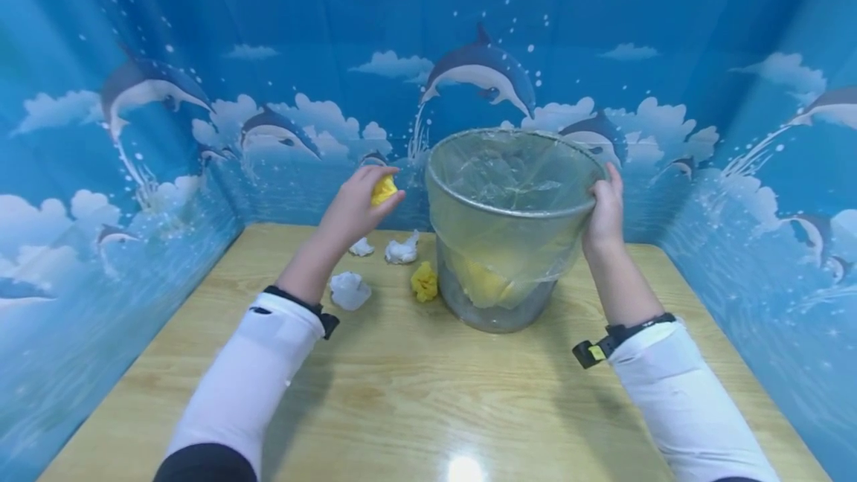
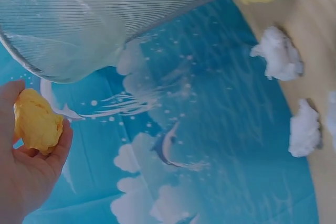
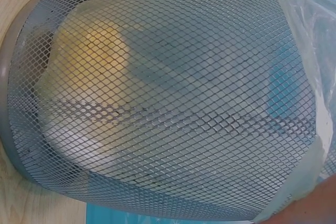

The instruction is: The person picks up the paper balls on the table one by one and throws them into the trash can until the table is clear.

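Observation:
My left hand (image 1: 356, 203) grips a crumpled yellow paper ball (image 2: 38, 121) above the table, just left of the bin's rim. On the right, my right hand (image 1: 605, 210) holds the rim of a metal mesh wastebasket (image 1: 462, 309), thumb and fingers at its lined edge. A thin translucent bag (image 1: 512, 169) lines the wastebasket and folds down over its outside. Through the mesh in the right wrist view, yellow crumpled paper (image 3: 105, 45) and something whitish (image 3: 79, 148) show low inside the bag.
A second yellow paper ball (image 1: 425, 282) lies against the wastebasket's left side. White crumpled papers (image 1: 402, 250) lie on the wooden table (image 1: 402, 393) farther left. A blue dolphin-print curtain (image 1: 321, 6) encloses the table's back and sides.

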The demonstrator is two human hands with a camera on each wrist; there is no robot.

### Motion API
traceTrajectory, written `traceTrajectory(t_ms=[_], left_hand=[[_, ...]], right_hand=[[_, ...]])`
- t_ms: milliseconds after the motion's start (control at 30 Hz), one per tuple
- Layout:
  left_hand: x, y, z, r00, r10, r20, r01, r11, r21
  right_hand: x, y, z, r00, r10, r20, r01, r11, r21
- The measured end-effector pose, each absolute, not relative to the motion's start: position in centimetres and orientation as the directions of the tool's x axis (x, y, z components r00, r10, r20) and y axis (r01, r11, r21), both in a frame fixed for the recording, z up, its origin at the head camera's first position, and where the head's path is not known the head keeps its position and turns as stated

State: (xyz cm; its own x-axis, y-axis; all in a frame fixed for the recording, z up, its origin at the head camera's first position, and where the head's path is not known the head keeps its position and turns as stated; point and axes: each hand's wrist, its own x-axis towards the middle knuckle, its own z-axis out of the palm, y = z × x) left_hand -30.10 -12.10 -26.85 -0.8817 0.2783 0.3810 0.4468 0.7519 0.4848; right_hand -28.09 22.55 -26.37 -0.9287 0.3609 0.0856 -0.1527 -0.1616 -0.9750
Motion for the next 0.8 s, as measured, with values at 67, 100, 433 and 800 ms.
traceTrajectory(t_ms=[67,100,433,800], left_hand=[[-30.2,-11.7,-26.2,-0.882,0.261,0.393,0.444,0.742,0.503],[-30.2,-11.4,-25.9,-0.881,0.256,0.397,0.444,0.737,0.510],[-31.2,-7.5,-23.1,-0.870,0.323,0.372,0.483,0.712,0.510],[-31.7,-3.9,-21.0,-0.847,0.396,0.355,0.525,0.728,0.441]], right_hand=[[-28.1,22.5,-26.4,-0.929,0.359,0.089,-0.157,-0.166,-0.973],[-28.1,22.4,-26.4,-0.929,0.358,0.092,-0.160,-0.166,-0.973],[-27.9,22.5,-26.3,-0.930,0.357,0.091,-0.154,-0.152,-0.976],[-27.9,22.5,-26.3,-0.934,0.349,0.078,-0.135,-0.143,-0.980]])
